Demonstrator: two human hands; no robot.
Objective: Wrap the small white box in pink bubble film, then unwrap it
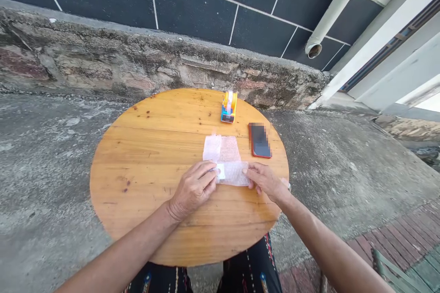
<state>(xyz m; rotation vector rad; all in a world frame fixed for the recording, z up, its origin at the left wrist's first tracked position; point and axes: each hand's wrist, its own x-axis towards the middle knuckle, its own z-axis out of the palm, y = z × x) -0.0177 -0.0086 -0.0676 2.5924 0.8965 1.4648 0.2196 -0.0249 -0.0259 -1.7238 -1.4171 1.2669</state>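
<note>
1. Wrap, translucent and pinkish-white, lies just below the centre of the head view on a rounded wooden table, its lower part seemingly folded over.
2. Left hand: fingers pinching the wrap's left end, beside a small white piece.
3. Right hand: thumb and fingers gripping the opposite end.
4. Right of centre, I see a red-edged phone; above centre stands a yellow-and-blue tape dispenser.
</note>
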